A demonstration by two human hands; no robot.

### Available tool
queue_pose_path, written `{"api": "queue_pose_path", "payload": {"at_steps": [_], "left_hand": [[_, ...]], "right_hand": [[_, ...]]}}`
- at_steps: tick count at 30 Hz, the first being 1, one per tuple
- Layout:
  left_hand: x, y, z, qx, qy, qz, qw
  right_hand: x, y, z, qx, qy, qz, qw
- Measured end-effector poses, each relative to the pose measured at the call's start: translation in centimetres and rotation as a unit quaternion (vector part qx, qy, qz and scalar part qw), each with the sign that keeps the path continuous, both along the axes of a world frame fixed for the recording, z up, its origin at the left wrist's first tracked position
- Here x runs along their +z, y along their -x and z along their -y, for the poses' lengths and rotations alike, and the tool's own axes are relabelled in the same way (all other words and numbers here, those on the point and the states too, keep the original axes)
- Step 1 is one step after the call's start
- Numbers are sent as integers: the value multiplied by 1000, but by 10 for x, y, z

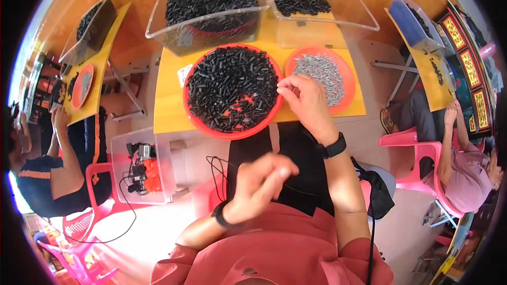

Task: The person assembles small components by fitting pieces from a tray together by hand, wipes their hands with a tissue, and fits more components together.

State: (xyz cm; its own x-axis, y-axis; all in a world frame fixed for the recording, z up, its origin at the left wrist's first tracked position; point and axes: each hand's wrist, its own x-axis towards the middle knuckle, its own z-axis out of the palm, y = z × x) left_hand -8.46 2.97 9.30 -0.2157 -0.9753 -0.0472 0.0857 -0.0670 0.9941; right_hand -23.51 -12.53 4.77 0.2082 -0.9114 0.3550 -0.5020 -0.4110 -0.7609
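Observation:
My right hand (pixel 306 100) is at the right rim of a red round basin (pixel 232 136), thumb and forefinger pinched together. Whatever sits between those fingertips is too small to make out. The basin is heaped with short black tube-like pieces (pixel 227 82), and its red bottom shows through near the front. Close by on the right, an orange-red plate (pixel 344 103) bears many small silver screw-like pieces (pixel 322 74), partly behind my right hand. Over my lap, my left hand (pixel 259 182) is raised with fingers curled in, slightly blurred; anything in it is hidden.
Two clear plastic bins stand at the back of the yellow table (pixel 171 105): the left bin (pixel 158 31) piled with black pieces, the right bin (pixel 364 21) holding fewer. A floor bin (pixel 119 153) holds cables and adapters. Co-workers sit at tables left (pixel 58 174) and right (pixel 465 174).

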Motion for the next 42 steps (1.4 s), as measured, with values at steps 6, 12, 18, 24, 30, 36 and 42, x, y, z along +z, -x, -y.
{"api": "queue_pose_path", "payload": {"at_steps": [6, 12, 18, 24, 30, 36, 42], "left_hand": [[-70, 14, 5, 132, -52, -47, 989], [-81, 9, 7, 131, -100, -156, 974], [-97, -12, 23, 205, -227, -243, 921], [-106, -14, 28, 308, -180, -205, 912], [-110, -17, 28, 313, -159, -201, 915], [-109, -14, 27, 319, -215, -215, 897], [-102, 5, 12, 176, -213, -198, 940]], "right_hand": [[-12, -40, 12, 64, 109, -147, 981], [-14, -53, 13, 71, 101, -171, 978], [-18, -45, 31, 25, 62, -211, 975], [-17, -64, 31, 140, 58, -108, 983], [-4, -45, 33, 73, 23, -117, 990], [6, -59, 18, 110, -22, -162, 980], [-19, -65, 25, 103, 15, -255, 961]]}}
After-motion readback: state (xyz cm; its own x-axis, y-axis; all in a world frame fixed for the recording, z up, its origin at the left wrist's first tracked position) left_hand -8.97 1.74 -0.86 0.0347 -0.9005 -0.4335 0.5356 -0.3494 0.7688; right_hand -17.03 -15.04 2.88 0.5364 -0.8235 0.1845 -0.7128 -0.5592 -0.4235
